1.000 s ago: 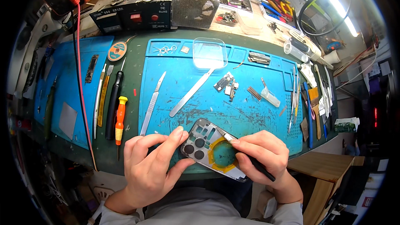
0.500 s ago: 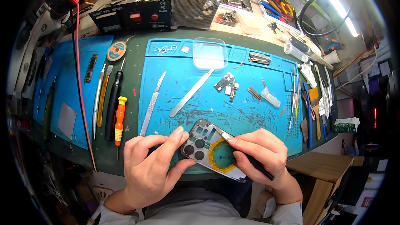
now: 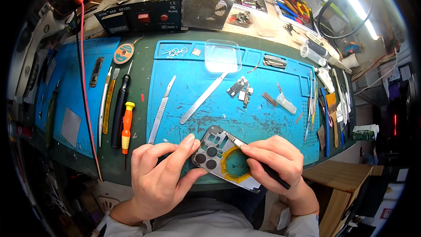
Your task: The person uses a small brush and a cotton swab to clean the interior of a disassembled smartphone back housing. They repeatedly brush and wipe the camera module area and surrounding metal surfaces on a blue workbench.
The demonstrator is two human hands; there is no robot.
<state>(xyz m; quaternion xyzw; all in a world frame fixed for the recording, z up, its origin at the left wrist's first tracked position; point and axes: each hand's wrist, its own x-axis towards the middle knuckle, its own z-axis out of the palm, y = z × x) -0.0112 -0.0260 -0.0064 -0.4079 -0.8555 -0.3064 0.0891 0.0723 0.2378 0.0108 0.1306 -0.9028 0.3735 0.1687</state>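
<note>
A grey phone back frame with round camera openings and a yellow ring lies tilted over the mat's near edge. My left hand is closed on its left end, thumb at the lower edge and fingertips at the upper corner. In my right hand is a slim knife-like tool with a black handle. Its metal tip rests at or just above the frame's upper edge, near the cut-outs; contact is hard to judge. Beyond the hands lie a scalpel and a flat metal spatula.
Small circuit parts and a clear plastic box sit on the blue mat. An orange-and-yellow screwdriver stands among tools at left. Brushes and tweezers line the right. A dark boxed device is at the back.
</note>
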